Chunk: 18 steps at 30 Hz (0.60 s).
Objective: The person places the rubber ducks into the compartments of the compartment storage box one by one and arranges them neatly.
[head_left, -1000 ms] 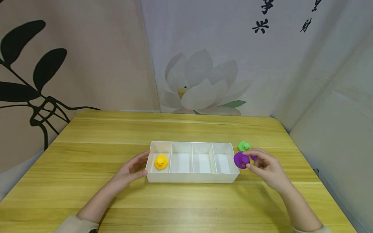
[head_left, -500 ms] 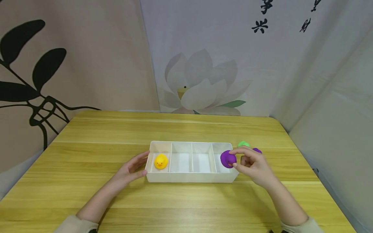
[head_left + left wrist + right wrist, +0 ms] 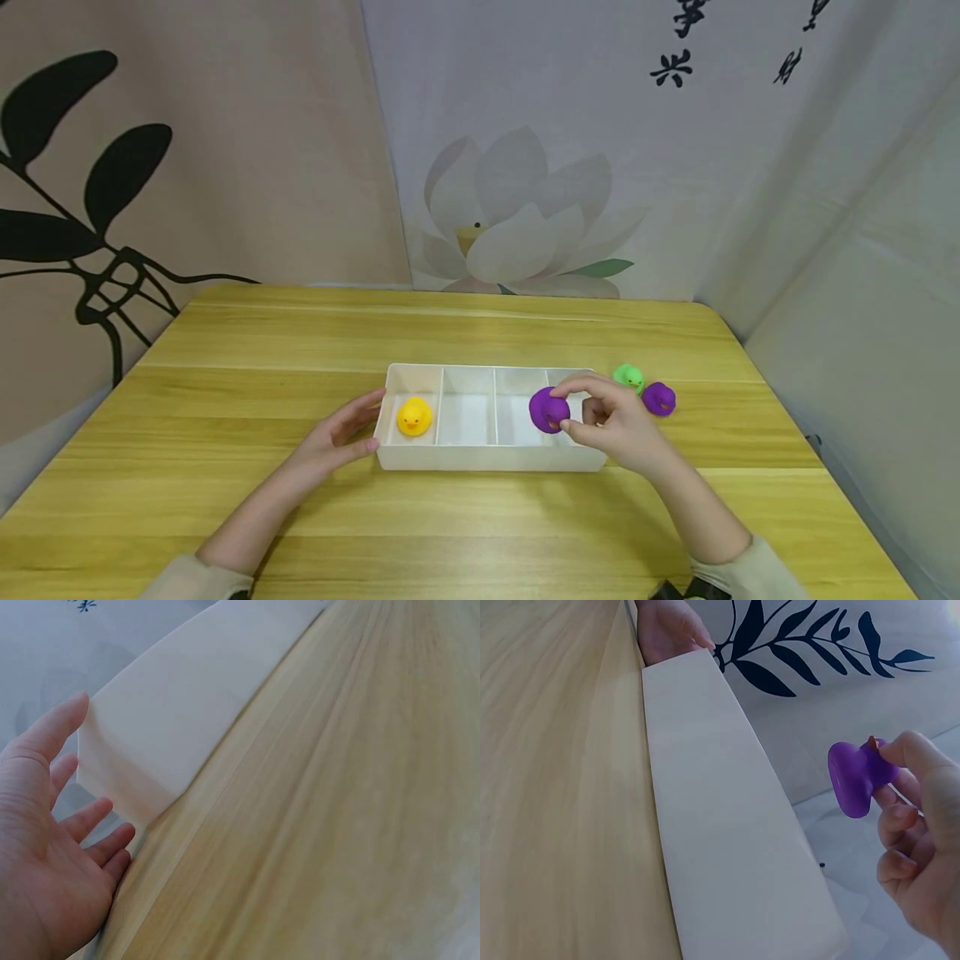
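My right hand [image 3: 618, 421] pinches a purple rubber duck [image 3: 548, 411] between thumb and fingers. It holds the duck above the third and fourth compartments of a white divided box [image 3: 487, 458]. In the right wrist view the same purple duck [image 3: 853, 776] hangs higher than the box wall [image 3: 712, 795]. My left hand [image 3: 337, 435] rests against the box's left end, fingers spread and loosely straight. The left wrist view shows its thumb and fingertips [image 3: 75, 712] at that end wall. A yellow rubber duck [image 3: 414, 416] sits in the leftmost compartment.
Right of the box, a green duck [image 3: 628, 377] and a second purple duck [image 3: 660, 399] stand close together on the wooden table [image 3: 450, 533]. Behind the table hangs a printed cloth [image 3: 540, 183] with a flower and dark characters.
The right hand has carried the purple duck leftward from beside the box's right end to above its right-hand compartments, uncovering the two ducks on the table. The left hand has stayed in place.
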Tool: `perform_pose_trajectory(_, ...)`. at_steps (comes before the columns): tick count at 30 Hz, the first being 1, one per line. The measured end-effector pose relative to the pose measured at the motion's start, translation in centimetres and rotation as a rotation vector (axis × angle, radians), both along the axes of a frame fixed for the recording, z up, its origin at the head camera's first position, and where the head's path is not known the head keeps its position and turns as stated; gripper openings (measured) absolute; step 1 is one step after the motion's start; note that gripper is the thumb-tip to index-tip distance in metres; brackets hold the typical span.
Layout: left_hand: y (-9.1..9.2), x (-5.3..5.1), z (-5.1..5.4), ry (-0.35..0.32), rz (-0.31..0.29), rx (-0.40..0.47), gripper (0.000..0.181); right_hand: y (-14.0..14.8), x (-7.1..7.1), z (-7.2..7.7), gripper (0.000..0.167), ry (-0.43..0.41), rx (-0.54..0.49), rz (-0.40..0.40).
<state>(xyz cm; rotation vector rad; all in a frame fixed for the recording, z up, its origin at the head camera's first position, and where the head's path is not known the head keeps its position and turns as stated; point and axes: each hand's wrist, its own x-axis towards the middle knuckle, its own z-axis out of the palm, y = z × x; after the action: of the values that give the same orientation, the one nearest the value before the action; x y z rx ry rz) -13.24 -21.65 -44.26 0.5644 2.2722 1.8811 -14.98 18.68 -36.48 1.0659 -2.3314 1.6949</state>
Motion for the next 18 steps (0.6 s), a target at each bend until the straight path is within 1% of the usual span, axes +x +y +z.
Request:
perform_pose_trajectory(5,0.1,0.0,0.0,-0.001,-0.001,0.000,0.062,-1.3,-0.2,0.5,0.035,-0.023,0.041,-0.014)
perform_pose_trajectory(11,0.1,0.0,0.0,-0.004,-0.002,0.000,0.062,-2.5,-0.8,1.0,0.035,-0.040,0.090,-0.003)
perform_pose_trajectory(18,0.0,0.0,0.0,0.001,-0.003,0.004,0.062,-3.9,-1.6,1.1,0.034,-0.092,0.155,0.009)
